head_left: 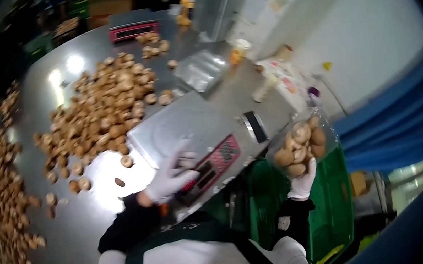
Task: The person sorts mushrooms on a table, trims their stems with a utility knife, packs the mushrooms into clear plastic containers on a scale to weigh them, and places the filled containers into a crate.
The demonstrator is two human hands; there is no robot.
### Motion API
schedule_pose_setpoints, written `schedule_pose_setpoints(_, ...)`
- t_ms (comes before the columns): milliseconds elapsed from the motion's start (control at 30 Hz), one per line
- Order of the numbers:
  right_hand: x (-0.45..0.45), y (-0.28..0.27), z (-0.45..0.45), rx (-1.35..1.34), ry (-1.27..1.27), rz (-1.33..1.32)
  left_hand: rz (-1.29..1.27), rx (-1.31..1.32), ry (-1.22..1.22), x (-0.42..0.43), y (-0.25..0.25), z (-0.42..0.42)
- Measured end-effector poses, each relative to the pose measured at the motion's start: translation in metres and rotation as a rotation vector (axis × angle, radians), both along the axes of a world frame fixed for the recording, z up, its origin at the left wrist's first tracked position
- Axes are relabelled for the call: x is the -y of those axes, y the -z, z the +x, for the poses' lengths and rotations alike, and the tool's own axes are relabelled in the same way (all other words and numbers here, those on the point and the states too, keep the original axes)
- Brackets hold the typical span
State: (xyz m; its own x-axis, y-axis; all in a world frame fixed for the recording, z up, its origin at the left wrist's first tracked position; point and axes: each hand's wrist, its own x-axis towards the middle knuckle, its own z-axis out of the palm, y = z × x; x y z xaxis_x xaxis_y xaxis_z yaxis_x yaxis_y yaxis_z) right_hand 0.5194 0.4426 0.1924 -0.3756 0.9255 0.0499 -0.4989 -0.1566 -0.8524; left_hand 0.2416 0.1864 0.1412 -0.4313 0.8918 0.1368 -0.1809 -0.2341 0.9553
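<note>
My right hand [303, 180], in a white glove, grips the lower part of a clear plastic bag of mushrooms [302, 143]. Brown and pale caps show through the film, and the bag hangs over a green crate [337, 190]. My left hand [169, 178], also gloved in white, is over the near edge of a weighing scale [176, 123]. Its thumb and fingers are spread, and no object shows between them. The scale has a flat metal plate and a red and black panel [215, 163] beside that hand.
A large heap of loose mushrooms [107, 102] covers the middle of the metal table [92, 257]; another heap [0, 195] lines its left side. A second scale [133, 32], clear plastic bags [201, 70] and a dark rectangular object [255, 126] lie farther off. A blue cloth [395, 122] hangs at right.
</note>
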Motion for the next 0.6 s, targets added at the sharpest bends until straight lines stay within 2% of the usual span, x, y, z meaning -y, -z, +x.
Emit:
schedule_pose_setpoints(33, -0.02, -0.008, 0.03, 0.078, 0.141, 0.102, 0.039, -0.016, -0.091, 0.006, 0.014, -0.01)
schedule_pose_setpoints(67, -0.038, -0.015, 0.061, 0.159, 0.283, 0.201, -0.052, 0.127, -0.126, 0.015, 0.003, -0.017)
schedule_pose_setpoints(100, -0.044, -0.027, 0.082, 0.242, 0.456, 0.24, -0.082, 0.027, -0.296, 0.023, 0.033, -0.031)
schedule_pose_setpoints(133, -0.049, -0.036, 0.101, 0.319, 0.624, 0.271, -0.128, 0.111, -0.383, 0.031, 0.024, -0.035)
schedule_pose_setpoints(167, -0.068, -0.025, 0.138, 0.375, 0.748, 0.277, -0.098, 0.012, -0.45, 0.044, 0.046, -0.046)
schedule_pose_setpoints(200, -0.075, -0.015, 0.166, 0.37, 0.786, 0.288, -0.125, -0.05, -0.51, 0.053, 0.044, -0.05)
schedule_pose_setpoints(267, -0.078, 0.011, 0.224, 0.628, 0.915, 0.001, -0.223, -0.051, -0.622, 0.066, 0.046, -0.055)
schedule_pose_setpoints(300, -0.087, 0.037, 0.252, 0.73, 0.923, -0.051, -0.239, -0.116, -0.642, 0.069, 0.048, -0.058)
schedule_pose_setpoints(367, -0.094, 0.082, 0.283, 0.876, 0.89, -0.201, -0.269, -0.087, -0.651, 0.07, 0.05, -0.059)
schedule_pose_setpoints(467, -0.122, 0.176, 0.331, 0.67, 0.603, -0.555, -0.286, -0.057, -0.651, 0.066, 0.055, -0.062)
schedule_pose_setpoints(533, -0.091, 0.152, 0.285, 0.596, 0.282, -0.679, -0.263, -0.051, -0.621, 0.062, 0.051, -0.059)
schedule_pose_setpoints(600, -0.083, 0.147, 0.266, 0.695, 0.092, -0.698, -0.297, -0.102, -0.595, 0.063, 0.049, -0.058)
